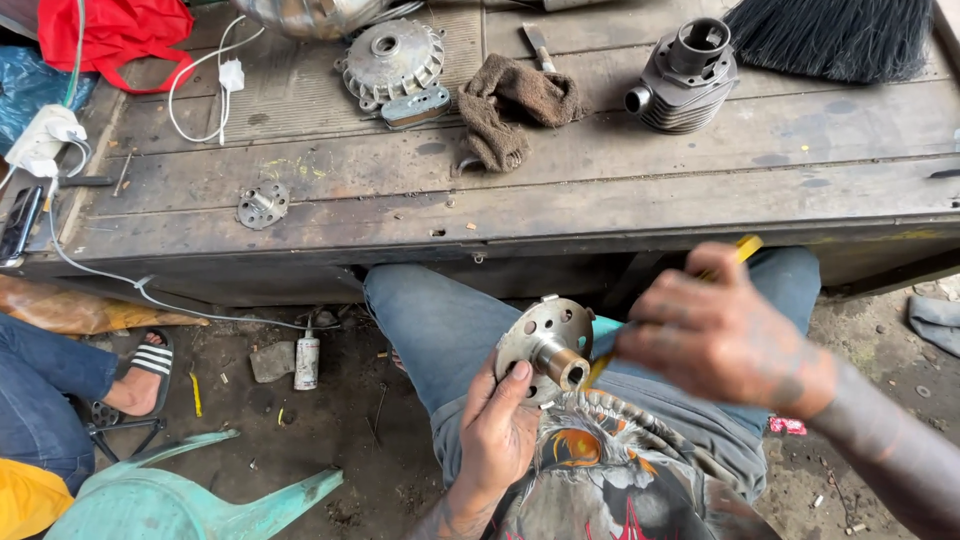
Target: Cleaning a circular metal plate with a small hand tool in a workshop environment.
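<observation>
My left hand (500, 425) holds a round metal flange with several holes and a short hub (545, 345) over my lap, thumb resting on the hub. My right hand (725, 335) grips a yellow-handled tool (745, 247). Its tip reaches toward the opening of the hub, and most of the tool is hidden by the hand. I sit in blue jeans in front of a low, dark wooden workbench (600, 205).
On the bench lie a small flange (262, 205), a finned round metal cover (393, 60), a brown rag (510, 105), a finned engine cylinder (685, 80), a black brush (830, 35) and white cables (205, 85). Another person's sandalled foot (145, 375) is at left, near a small bottle (306, 360).
</observation>
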